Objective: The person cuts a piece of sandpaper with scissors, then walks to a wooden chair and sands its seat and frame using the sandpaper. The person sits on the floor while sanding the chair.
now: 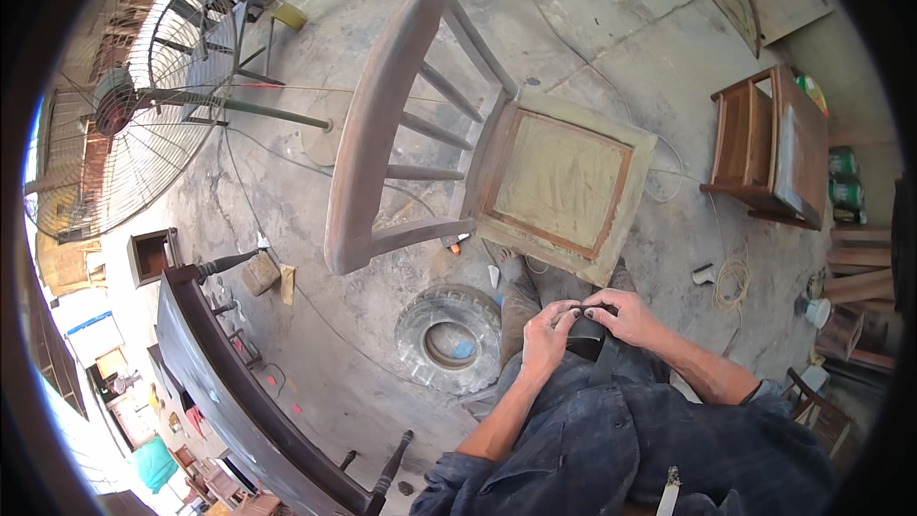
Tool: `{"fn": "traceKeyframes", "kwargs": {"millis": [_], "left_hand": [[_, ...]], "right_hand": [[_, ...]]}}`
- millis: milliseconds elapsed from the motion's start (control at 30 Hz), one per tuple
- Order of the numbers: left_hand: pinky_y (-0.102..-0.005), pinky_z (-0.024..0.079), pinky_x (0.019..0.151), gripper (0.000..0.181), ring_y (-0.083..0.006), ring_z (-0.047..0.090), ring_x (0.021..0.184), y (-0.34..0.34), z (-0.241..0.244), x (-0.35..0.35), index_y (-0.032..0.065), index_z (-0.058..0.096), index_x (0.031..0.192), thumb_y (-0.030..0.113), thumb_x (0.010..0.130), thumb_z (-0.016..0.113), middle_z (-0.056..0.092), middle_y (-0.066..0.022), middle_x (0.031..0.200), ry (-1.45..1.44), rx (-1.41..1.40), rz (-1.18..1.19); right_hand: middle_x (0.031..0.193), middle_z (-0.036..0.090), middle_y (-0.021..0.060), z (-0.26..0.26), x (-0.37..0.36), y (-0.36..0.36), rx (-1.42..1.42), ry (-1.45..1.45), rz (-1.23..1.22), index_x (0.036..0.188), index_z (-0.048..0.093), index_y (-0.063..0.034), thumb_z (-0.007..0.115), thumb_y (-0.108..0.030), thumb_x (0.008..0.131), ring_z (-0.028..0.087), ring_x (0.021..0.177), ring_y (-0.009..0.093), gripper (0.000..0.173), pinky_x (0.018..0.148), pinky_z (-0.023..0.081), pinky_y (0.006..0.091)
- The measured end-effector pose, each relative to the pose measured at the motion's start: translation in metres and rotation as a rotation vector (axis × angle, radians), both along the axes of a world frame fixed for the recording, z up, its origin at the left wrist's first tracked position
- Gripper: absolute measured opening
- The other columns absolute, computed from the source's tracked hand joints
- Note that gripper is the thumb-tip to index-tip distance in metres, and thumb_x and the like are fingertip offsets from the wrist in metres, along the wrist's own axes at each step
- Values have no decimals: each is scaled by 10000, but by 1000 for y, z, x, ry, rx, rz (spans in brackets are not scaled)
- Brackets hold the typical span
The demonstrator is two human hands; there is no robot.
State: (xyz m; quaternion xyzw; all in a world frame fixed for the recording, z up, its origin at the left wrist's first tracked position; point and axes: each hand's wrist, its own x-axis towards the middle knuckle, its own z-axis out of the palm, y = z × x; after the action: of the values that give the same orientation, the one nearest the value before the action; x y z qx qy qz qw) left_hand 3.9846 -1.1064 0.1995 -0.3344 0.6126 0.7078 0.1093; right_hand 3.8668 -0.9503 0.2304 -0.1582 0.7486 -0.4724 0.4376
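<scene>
My left hand (550, 335) and my right hand (625, 315) meet in front of my lap, thumbs and fingertips pinching one edge of a black flexible strip (604, 362). The strip bends into a loop and hangs below my fingers; whether it is abrasive cloth or another material, I cannot tell. Just beyond my hands stands a wooden chair (566, 183) with a spindle back and a framed seat panel smeared with a yellowish coating. Its wide top rail (383, 122) reaches up to the left. Neither hand touches the chair.
A worn tyre (415, 344) lies on the concrete floor left of my legs. A large pedestal fan (118, 100) stands far left, above a dark glossy table (222, 373). On the right are a small wooden cabinet (802, 150) and a coiled cord (732, 283). Cables cross the floor.
</scene>
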Motion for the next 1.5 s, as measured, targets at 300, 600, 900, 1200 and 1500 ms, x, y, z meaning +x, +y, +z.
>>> {"fn": "traceKeyframes", "kwargs": {"millis": [300, 600, 900, 1200, 1500], "left_hand": [[-309, 618, 747, 229, -159, 676, 833, -56, 8, 31, -41, 668, 1133, 89, 950, 621, 689, -98, 1043, -443, 480, -20], [-344, 596, 749, 299, -231, 696, 902, -37, -13, 51, 3, 595, 1238, 54, 945, 568, 682, -109, 1026, -612, 577, 135], [-352, 564, 910, 317, -270, 691, 1018, -33, 3, 39, -79, 533, 1261, 64, 978, 542, 669, -191, 1143, -406, 805, 58], [-245, 562, 669, 257, -131, 696, 798, -93, -32, 27, -51, 667, 1149, 118, 957, 638, 720, -78, 939, -288, 55, -300], [-284, 559, 741, 358, -169, 689, 864, -220, -92, 7, -31, 568, 1294, 154, 990, 534, 712, -115, 971, -273, -205, -368]], "right_hand": [[915, 697, 119, -22, 71, -32, 3, 185, -144, 1019, 731, -69, 680, -80, 846, 659, 874, 300, 181, 779, 522, 373], [1069, 648, 84, -16, 105, -5, -36, 496, 35, 1145, 662, -88, 731, -189, 801, 613, 986, 302, 366, 856, 478, 413], [912, 673, 157, -46, 115, 4, -20, 124, -412, 973, 682, -8, 641, -81, 883, 660, 841, 339, 122, 726, 514, 391], [938, 686, 155, -68, 96, -63, -44, 117, -377, 965, 683, 3, 707, -138, 840, 667, 878, 331, 190, 765, 518, 383], [888, 637, 185, -145, 65, -140, 41, 174, -605, 952, 637, 22, 711, -121, 823, 627, 847, 363, 206, 749, 490, 403]]}}
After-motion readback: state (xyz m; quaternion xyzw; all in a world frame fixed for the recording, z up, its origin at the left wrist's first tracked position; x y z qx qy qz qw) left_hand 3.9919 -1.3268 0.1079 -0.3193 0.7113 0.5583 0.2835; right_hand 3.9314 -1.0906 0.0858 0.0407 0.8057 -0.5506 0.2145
